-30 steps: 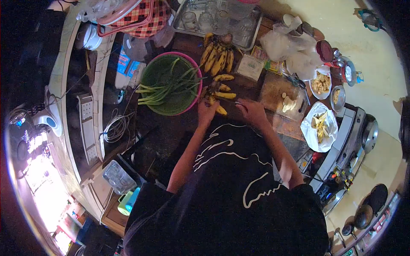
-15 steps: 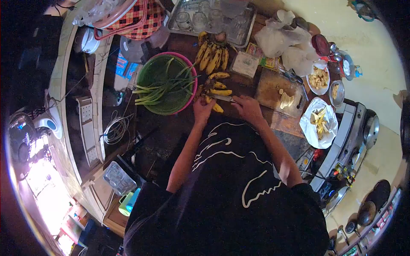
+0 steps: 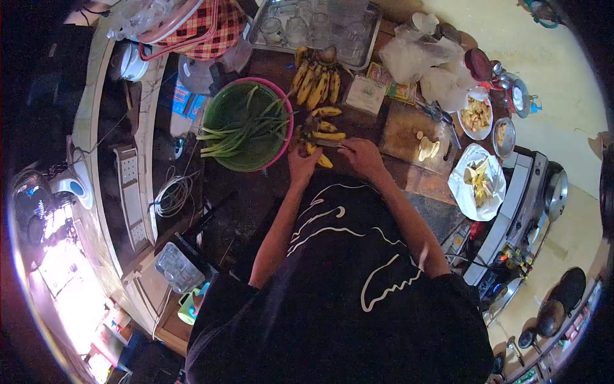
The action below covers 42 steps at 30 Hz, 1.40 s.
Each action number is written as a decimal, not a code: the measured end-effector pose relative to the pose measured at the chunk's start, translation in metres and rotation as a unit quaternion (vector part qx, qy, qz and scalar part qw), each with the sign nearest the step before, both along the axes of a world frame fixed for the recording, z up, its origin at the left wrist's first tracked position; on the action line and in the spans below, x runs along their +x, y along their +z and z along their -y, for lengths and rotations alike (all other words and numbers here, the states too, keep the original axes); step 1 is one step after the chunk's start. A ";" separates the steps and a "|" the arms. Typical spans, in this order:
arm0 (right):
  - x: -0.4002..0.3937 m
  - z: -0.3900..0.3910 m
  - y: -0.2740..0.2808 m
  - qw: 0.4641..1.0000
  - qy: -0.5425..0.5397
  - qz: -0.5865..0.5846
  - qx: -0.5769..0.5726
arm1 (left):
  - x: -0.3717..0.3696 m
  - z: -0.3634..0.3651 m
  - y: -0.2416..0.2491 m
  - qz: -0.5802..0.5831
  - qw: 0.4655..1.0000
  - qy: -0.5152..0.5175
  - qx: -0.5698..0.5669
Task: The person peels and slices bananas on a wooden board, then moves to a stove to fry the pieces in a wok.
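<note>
Left hand (image 3: 302, 168): fingers bent inward and closed on the near part of a small cluster of bananas (image 3: 325, 161). The fingertips are partly hidden, so the exact gap between them cannot be told.

Right hand (image 3: 363, 157): fingers curled shut around the handle end of a knife (image 3: 329, 143). The blade points toward the left hand and lies across the cluster; whether its edge touches the skin cannot be told.

Condition of the cluster: it rests on the bench (image 3: 364, 125) directly ahead of the person's body, between the basket (image 3: 221, 114) and the cutting board (image 3: 398, 123). Several fruits spread from a dark stem end; the skins are yellow with brown to black marking. One yellow fruit extends toward the person, beside the left fingers.

A larger bunch (image 3: 316, 83) lies beyond, its skins yellow with dark streaks. Pale slices (image 3: 428, 150) lie on the cutting board. Long green leaves (image 3: 249, 131) lie across the basket.
</note>
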State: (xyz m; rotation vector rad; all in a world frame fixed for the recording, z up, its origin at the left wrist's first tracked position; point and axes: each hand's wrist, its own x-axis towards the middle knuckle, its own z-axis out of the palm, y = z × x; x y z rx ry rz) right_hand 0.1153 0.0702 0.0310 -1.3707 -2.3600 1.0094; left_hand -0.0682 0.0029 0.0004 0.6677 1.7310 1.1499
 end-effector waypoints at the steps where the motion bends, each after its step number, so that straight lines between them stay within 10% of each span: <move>1: -0.002 -0.002 0.004 1.000 -0.001 -0.004 -0.009 | 0.001 0.000 0.001 -0.003 1.000 0.000 0.014; 25: 0.006 -0.013 -0.009 0.999 0.015 0.008 0.034 | -0.004 -0.006 0.016 -0.113 0.987 -0.035 -0.107; 42: 0.009 -0.015 -0.011 0.999 0.010 -0.008 -0.030 | -0.001 0.012 -0.015 0.017 0.999 -0.023 0.020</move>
